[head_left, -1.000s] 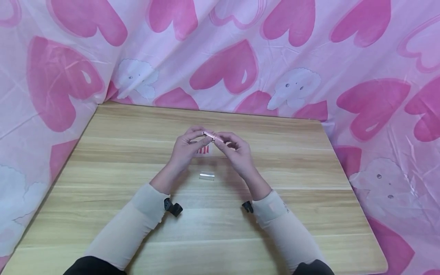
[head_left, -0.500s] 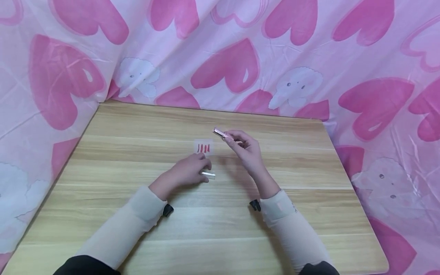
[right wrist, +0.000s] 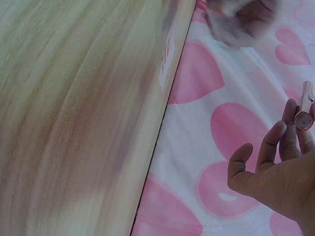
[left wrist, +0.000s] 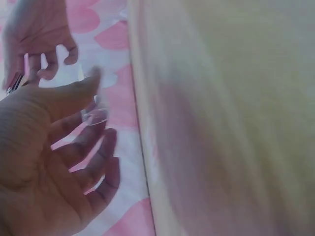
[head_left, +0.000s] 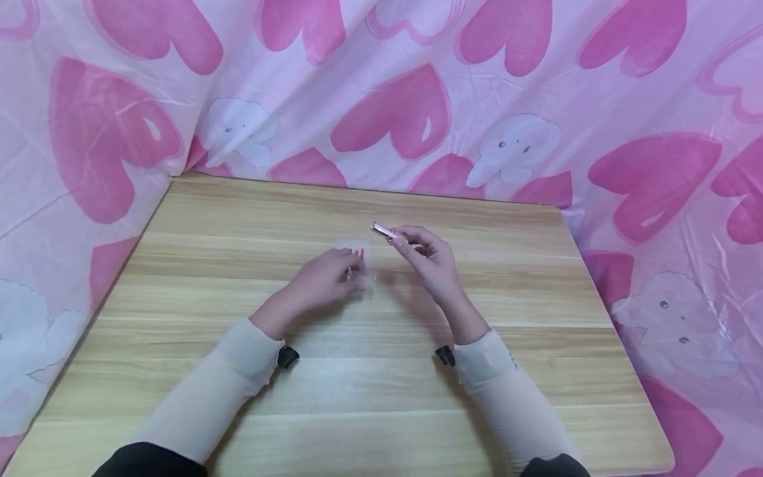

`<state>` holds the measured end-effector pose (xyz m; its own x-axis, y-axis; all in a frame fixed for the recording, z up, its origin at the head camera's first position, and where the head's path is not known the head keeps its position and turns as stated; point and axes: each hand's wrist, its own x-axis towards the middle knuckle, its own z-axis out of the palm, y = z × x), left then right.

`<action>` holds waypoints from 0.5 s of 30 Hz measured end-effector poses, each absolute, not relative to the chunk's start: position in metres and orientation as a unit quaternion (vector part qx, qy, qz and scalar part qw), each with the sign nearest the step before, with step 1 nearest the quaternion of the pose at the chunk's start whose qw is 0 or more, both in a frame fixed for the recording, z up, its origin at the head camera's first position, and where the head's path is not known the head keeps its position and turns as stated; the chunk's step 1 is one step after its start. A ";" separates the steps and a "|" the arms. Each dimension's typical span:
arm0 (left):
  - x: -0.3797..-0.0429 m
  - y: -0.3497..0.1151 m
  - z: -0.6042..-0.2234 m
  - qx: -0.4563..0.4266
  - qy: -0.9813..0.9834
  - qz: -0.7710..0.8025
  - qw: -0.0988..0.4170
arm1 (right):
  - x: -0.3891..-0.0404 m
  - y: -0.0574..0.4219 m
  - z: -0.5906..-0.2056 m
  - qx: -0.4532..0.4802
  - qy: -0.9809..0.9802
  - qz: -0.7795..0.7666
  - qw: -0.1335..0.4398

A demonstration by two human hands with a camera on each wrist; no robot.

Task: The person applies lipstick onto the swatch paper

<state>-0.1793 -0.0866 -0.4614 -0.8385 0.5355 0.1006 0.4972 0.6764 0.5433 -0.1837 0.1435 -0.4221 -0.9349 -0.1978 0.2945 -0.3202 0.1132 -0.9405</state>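
Observation:
My left hand [head_left: 322, 278] pinches a clear cap [left wrist: 96, 114] between thumb and fingers, above the table; the cap is blurred in the head view. The other fingers are loosely bent in the left wrist view. To the right, my right hand [head_left: 426, 255] holds a shiny pink lipstick tube [head_left: 381, 230] between thumb and fingers, its free end tilted up to the left. The tube's round base [right wrist: 303, 121] shows in the right wrist view. Partly behind my left hand lies a small white card [head_left: 363, 246] with red stripes on it.
Under both hands is a wood-grain table [head_left: 507, 278]. A pink curtain [head_left: 393, 40] with hearts hangs behind its far edge and along its sides. Black wrist cameras [head_left: 289, 358] sit at both sleeves.
My left hand has let go of the lipstick tube, come down to the table, taken the clear cap and lifted it toward the card. My right hand has shifted slightly right with the tube.

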 end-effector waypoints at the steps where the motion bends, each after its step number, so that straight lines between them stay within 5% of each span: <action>1: -0.180 -0.087 -0.458 0.279 0.911 0.303 0.025 | -0.181 0.143 -0.418 0.174 -0.744 0.644 0.048; 15: -0.180 -0.095 -0.425 0.248 0.845 0.463 -0.098 | -0.166 0.144 -0.400 0.213 -0.776 0.588 0.076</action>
<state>-0.1800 -0.0949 -0.4248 -0.8584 0.3281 0.3943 0.5089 0.4479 0.7352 -0.1664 0.1437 -0.4000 -0.8976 -0.2423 0.3683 -0.4201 0.2166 -0.8813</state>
